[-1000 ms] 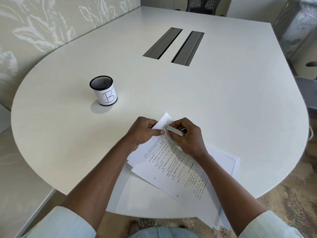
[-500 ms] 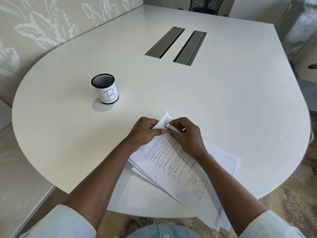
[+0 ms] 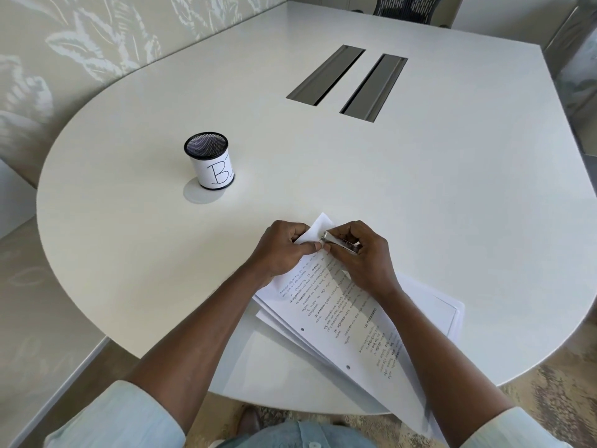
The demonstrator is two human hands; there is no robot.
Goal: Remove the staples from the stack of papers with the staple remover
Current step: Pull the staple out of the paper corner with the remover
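Note:
A stack of printed white papers (image 3: 336, 315) lies skewed on the near part of the white table (image 3: 420, 195), its lower end hanging past the table edge. My left hand (image 3: 284, 250) pinches the stack's top corner, where a sheet is folded up. My right hand (image 3: 361, 253) holds a small silver staple remover (image 3: 339, 243), its tip pressed against that same corner beside my left thumb. The staple itself is too small to see.
A black mesh pen cup (image 3: 210, 161) with a white label marked "B" stands to the far left of my hands. Two grey cable slots (image 3: 347, 80) sit in the table's middle. More white sheets (image 3: 436, 308) lie under the stack. A chair (image 3: 407, 4) stands at the far end.
Both hands stay at the stack's top corner. The staple remover's tip has edged a little closer to my left thumb.

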